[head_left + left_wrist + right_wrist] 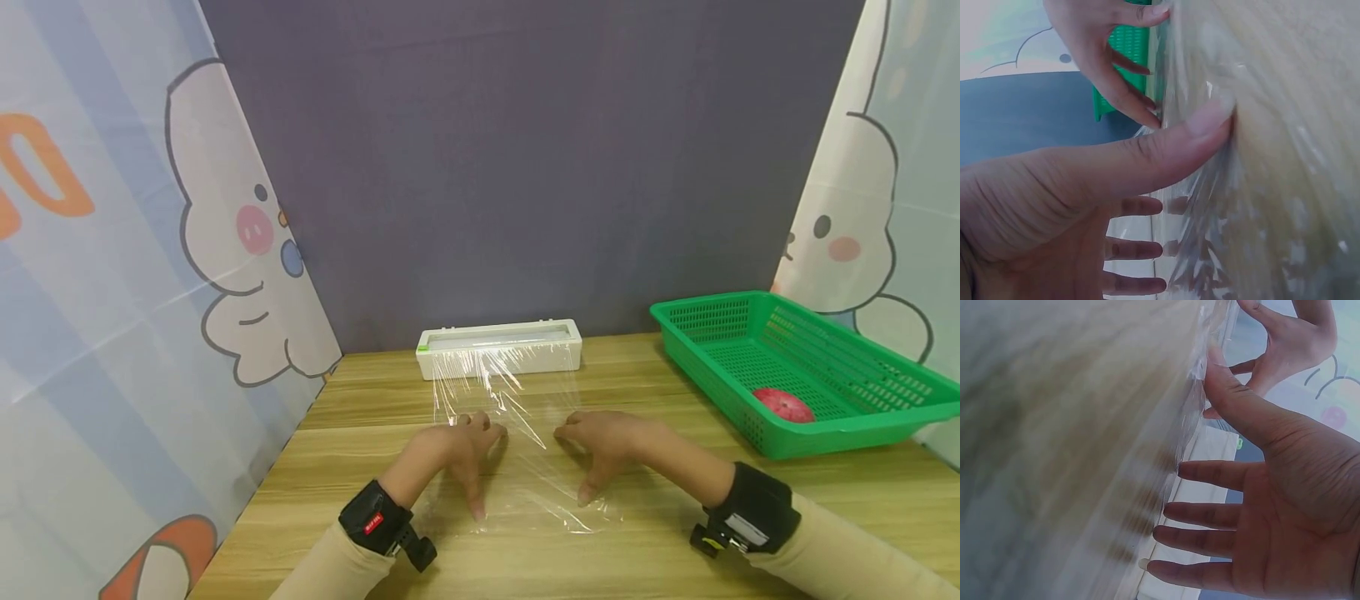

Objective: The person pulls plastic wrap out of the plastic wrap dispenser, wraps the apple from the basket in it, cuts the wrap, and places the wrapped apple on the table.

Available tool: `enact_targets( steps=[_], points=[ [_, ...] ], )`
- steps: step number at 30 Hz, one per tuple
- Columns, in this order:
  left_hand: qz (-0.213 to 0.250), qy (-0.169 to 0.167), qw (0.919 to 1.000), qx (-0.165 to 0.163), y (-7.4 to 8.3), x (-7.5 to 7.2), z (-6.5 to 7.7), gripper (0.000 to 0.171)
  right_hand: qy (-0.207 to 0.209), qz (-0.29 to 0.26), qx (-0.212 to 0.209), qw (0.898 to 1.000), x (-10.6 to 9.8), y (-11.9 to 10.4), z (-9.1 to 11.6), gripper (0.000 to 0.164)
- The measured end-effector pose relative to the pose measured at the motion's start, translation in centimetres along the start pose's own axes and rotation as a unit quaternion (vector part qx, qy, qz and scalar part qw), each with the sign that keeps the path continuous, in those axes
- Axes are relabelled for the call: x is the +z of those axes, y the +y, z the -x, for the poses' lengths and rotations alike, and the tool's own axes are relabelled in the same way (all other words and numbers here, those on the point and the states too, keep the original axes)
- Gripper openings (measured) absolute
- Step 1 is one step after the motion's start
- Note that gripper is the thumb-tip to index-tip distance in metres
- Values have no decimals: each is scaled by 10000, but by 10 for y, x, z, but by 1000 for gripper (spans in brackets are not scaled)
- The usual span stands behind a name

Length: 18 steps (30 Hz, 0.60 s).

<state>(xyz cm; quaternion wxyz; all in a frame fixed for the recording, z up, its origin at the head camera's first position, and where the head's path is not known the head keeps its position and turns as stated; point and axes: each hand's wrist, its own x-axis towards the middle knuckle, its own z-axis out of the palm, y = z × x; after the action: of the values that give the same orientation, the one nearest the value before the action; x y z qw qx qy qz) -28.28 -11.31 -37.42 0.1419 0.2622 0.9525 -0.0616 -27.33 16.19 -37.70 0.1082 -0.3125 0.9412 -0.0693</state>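
Observation:
A sheet of clear cling film (528, 483) stretches over the table from a white cling film dispenser (573, 357) at the back. My left hand (463, 454) lies on the left part of the film, thumb and fingers spread, fingertips touching it. On the right part, my right hand (609, 443) rests its fingertips and thumb in the same spread way. Both wrist views show nearly straight fingers against the wrinkled film (1285, 156), with nothing gripped. The film's near edge lies just in front of the thumbs.
A green plastic basket (885, 427) stands at the right with a round, pinkish-red object (783, 405) inside; I cannot tell its kind. The wooden table (345, 450) ends at a dark backdrop (525, 167) behind the dispenser. Cartoon-printed curtains (112, 292) hang at both sides.

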Motion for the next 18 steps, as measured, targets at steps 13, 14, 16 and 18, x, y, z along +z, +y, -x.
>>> enact_targets(
  steps=[13, 14, 16, 18],
  points=[
    [-8, -63, 10000, 44, -7, -6, 5, 138, 10, 253, -34, 9997, 0, 3, 0, 107],
    [70, -29, 9999, 76, -9, -7, 6, 140, -16, 224, -27, 9997, 0, 4, 0, 107],
    [194, 36, 9997, 159, -12, -9, 8, 142, -43, 168, -23, 9998, -1, 4, 0, 106],
    [387, 76, 9989, 244, -18, -13, 9, 140, -63, 167, -44, 9998, -1, 4, 0, 106]
  ],
)
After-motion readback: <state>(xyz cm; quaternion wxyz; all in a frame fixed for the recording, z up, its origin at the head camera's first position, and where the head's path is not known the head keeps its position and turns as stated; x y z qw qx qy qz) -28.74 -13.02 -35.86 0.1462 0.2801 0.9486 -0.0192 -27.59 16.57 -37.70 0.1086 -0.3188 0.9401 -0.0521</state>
